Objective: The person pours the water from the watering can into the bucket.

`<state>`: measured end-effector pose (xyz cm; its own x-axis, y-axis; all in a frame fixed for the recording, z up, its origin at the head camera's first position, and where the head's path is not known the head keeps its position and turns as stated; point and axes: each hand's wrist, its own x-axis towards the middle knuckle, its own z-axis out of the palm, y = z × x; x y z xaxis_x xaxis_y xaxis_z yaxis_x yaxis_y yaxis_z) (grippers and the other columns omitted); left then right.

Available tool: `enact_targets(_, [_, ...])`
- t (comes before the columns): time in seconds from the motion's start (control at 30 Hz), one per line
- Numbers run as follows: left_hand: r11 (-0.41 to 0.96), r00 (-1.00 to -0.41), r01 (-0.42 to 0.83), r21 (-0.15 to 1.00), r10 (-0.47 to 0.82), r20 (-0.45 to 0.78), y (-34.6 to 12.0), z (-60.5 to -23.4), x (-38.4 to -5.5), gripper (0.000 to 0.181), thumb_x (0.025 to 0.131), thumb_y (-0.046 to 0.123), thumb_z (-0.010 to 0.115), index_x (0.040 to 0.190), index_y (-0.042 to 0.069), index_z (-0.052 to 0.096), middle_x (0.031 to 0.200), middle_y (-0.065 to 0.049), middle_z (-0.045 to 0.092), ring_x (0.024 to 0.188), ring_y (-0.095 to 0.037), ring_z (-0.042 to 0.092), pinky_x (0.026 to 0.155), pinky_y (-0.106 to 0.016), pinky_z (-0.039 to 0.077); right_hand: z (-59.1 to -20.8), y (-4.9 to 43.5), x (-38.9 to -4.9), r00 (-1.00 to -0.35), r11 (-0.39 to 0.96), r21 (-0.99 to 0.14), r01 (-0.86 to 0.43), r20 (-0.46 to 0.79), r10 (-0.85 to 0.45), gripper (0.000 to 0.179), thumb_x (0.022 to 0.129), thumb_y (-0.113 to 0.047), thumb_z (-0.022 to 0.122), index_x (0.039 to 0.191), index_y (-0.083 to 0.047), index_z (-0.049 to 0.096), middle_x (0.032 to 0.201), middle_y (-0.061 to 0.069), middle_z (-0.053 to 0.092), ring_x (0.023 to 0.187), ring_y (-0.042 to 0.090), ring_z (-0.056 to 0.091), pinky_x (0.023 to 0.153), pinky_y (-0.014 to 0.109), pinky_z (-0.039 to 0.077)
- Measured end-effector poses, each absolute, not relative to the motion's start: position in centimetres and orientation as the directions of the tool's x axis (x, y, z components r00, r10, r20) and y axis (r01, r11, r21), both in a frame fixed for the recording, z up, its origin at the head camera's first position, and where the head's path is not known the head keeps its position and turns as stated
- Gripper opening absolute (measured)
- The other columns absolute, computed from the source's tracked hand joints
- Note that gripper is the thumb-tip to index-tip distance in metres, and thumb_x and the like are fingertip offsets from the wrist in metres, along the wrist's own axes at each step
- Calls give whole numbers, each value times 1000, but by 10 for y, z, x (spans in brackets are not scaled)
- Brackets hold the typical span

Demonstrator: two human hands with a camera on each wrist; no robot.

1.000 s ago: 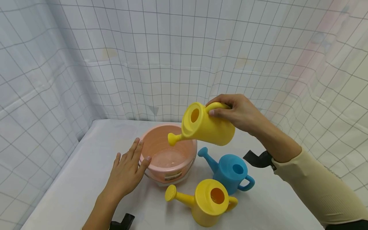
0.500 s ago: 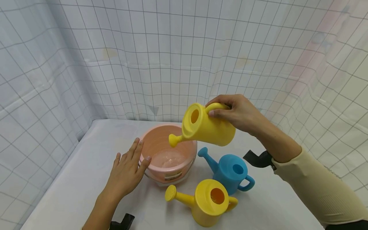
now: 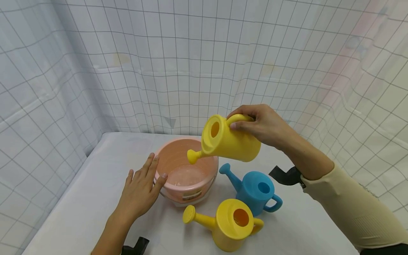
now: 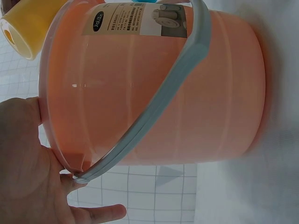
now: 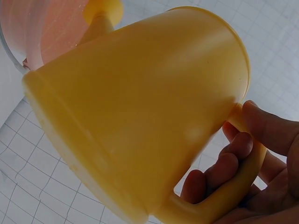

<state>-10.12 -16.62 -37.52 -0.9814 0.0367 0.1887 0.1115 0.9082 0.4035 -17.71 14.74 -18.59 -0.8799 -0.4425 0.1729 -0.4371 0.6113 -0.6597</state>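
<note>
My right hand (image 3: 259, 125) grips the handle of a yellow watering can (image 3: 237, 143), its fingers curled round it in the right wrist view. The can is tilted, spout down to the left, with its rose over a pink bucket (image 3: 191, 186). Some water shows at the bottom of the bucket. My left hand (image 3: 140, 189) rests against the bucket's left rim with fingers extended. In the left wrist view the bucket (image 4: 140, 93) shows a label and a grey carrying handle (image 4: 154, 109).
A second yellow watering can (image 3: 231, 226) stands upright in front of the bucket, some liquid visible through its opening. Behind it is a blue watering can (image 3: 255, 191), right of the bucket. A white cloth covers the table (image 3: 73, 212); a grid-patterned curtain (image 3: 191, 71) hangs behind.
Over the past second the held watering can has tipped very slightly, its rose shifting a little down and right. The water surface in the bucket rippled. My left hand has stayed still.
</note>
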Motion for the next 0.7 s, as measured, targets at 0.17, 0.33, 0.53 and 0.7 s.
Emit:
enact_targets(0.17, [908,-981,111,404,35,190,-166,-375,-101,68,98,57,27,154,23,7,162,-2,6,135,-43,33,111,-67,7,-186,147,-177,-881,618,-654,-436,170,-441,22,90,-29,64,109,-18,68,105,4,65,88,22,58,78,31,53])
enact_targets(0.33, [908,-981,110,403,34,191,-166,-375,-101,68,98,57,27,154,23,8,162,-1,6,135,-43,33,111,-67,7,-186,147,-177,-881,622,-650,-437,171,-440,22,90,-28,64,109,-18,68,105,4,65,89,22,58,78,31,53])
enact_targets(0.53, [909,-981,109,402,33,193,-165,-375,-101,68,98,57,27,154,23,8,161,-2,7,136,-43,33,111,-67,7,-186,147,-178,-880,627,-643,-439,169,-444,22,90,-29,64,109,-19,68,105,4,65,89,22,57,77,31,52])
enact_targets(0.7, [908,-980,111,405,33,194,-165,-376,-101,68,98,57,27,154,23,8,161,-3,7,135,-43,33,111,-67,7,-186,147,-177,-881,637,-634,-439,163,-444,22,90,-28,65,110,-19,68,107,4,65,90,22,58,78,31,52])
